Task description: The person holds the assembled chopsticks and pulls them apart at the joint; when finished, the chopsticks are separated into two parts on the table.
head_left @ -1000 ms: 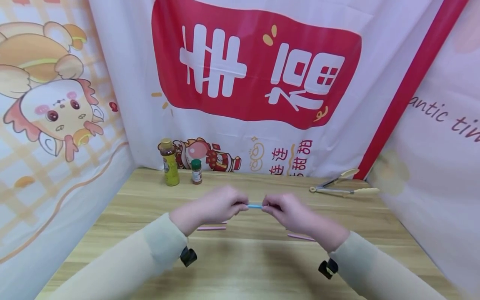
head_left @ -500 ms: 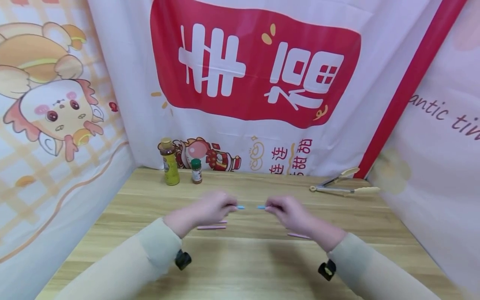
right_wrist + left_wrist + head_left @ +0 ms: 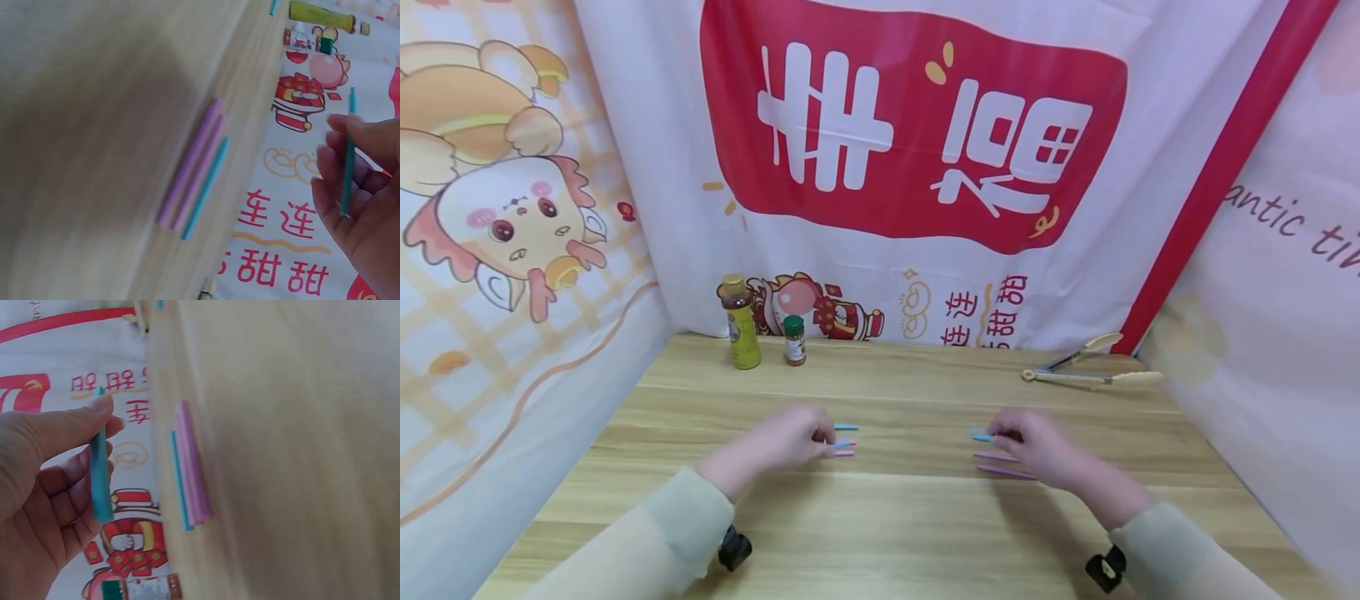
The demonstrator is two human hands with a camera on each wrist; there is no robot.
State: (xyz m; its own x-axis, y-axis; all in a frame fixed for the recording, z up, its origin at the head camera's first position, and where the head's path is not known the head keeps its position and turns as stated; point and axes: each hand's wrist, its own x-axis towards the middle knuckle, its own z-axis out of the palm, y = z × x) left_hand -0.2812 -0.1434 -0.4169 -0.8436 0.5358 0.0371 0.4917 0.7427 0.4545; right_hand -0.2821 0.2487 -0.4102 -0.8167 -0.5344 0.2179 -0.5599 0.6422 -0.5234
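Between thumb and fingertips, my left hand (image 3: 797,437) pinches a short, thin blue stick (image 3: 100,481), straw-like in looks. Under it on the table lie another blue stick (image 3: 847,427) and two pink sticks (image 3: 195,469), side by side in the left wrist view. My right hand (image 3: 1041,446) pinches a similar blue stick (image 3: 348,175) by its upper part. On the table below that hand, two pinkish-purple sticks (image 3: 190,162) lie beside a blue stick (image 3: 205,190), roughly parallel. In the head view the hands partly cover both groups.
At the back left of the wooden table (image 3: 887,533) stand a yellow-labelled bottle (image 3: 744,337) and a small green-capped jar (image 3: 794,342). Spread tongs (image 3: 1082,377) lie at the back right. Printed cloths (image 3: 917,125) hang behind and at both sides.
A second ago both hands met at one blue length; it came apart into two pieces, one per hand. The hands have since moved outward and nearer, over the stick groups.
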